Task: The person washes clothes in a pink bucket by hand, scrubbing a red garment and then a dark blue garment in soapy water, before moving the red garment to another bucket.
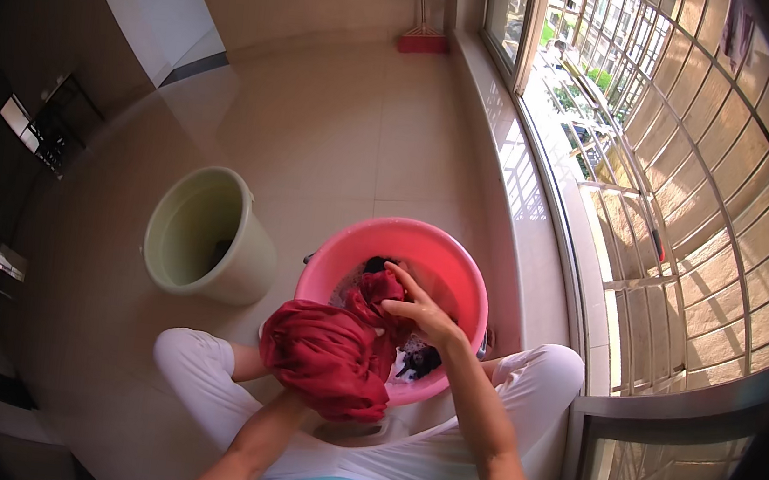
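A bunched red cloth point(329, 361) hangs over the near left rim of a pink plastic basin point(468, 270). It covers my left hand, so only the left forearm point(266, 431) shows, running in under the cloth. A twisted part of the same cloth reaches over the middle of the basin. My right hand point(423, 311) is at that part, fingers spread and apart, the fingertips beside or lightly touching it. Sudsy water and dark wet fabric point(419, 362) lie in the basin below. The basin stands on the floor between my bent legs.
A pale green bucket point(257, 262) stands left of the basin, a dark spot low inside. On the right run a raised window ledge point(530, 255) and a barred window point(680, 166). A broom with a red head point(423, 44) leans at the far wall. Tiled floor point(312, 127) stretches ahead.
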